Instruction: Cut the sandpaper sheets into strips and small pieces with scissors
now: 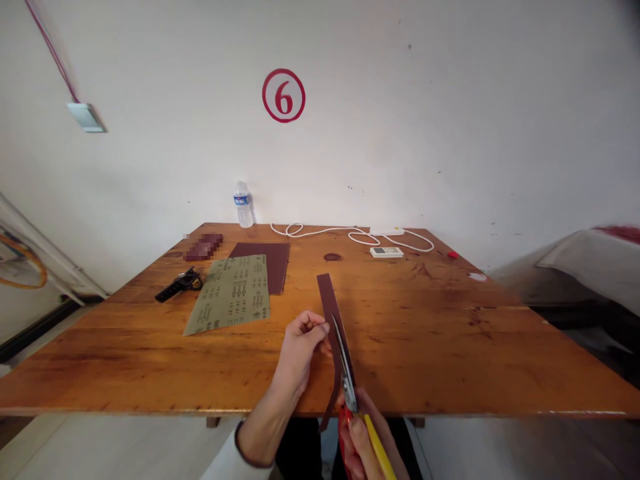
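Think of a clock on the table, with 12 at the wall. The biggest thing is your brown wooden table [425, 347]. At 9 to 10 o'clock lies the green-gray sheet [235, 293], partly over the dark red sheet [277, 263] at 10. At 6, your right hand [361, 441] is wrapped around the red and yellow handles of the scissors [349, 393]. Their blades point to about 11 and lie along the right side of the long dark red strip [327, 293]. You can't tell if they are biting into it. The strip runs from the middle down to 6, and its near end bends down past the table edge. Your left hand [295, 353] pinches it between thumb and finger, on the left side. The small bottle [243, 207] stands at 11, and the smaller white remote [387, 253] lies at 1 to 2.

To cut well, hold the strip flat and tight, snip slowly, and stay straight. Your left thumb is very near the blade tips, so slide it back first.
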`<state>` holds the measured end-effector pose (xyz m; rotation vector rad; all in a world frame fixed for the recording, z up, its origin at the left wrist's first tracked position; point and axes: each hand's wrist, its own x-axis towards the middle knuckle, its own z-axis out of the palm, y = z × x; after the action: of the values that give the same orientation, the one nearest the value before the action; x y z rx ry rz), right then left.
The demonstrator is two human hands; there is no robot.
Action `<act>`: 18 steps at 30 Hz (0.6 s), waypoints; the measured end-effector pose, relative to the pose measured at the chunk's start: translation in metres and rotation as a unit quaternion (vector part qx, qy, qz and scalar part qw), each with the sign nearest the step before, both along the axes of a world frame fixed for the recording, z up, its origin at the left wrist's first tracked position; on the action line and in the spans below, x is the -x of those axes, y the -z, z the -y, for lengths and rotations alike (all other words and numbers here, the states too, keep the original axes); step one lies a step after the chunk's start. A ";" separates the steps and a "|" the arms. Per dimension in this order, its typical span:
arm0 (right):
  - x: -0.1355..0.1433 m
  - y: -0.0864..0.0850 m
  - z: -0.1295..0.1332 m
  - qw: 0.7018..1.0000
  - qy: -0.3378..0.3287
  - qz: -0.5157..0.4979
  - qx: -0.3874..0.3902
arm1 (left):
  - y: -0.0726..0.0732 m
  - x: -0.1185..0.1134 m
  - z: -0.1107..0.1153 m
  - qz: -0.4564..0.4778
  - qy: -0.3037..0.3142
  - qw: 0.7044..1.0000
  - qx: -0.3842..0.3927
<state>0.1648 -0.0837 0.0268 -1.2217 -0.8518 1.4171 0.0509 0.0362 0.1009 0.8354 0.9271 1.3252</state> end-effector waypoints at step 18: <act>-0.005 0.003 -0.014 0.996 -0.015 -0.077 0.030 | -0.001 -0.004 -0.005 0.012 0.007 1.000 0.014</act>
<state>0.1701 -0.0699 0.0240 -1.1319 -0.7276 1.5494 0.0545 0.0415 0.1017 0.8006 0.9182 1.3045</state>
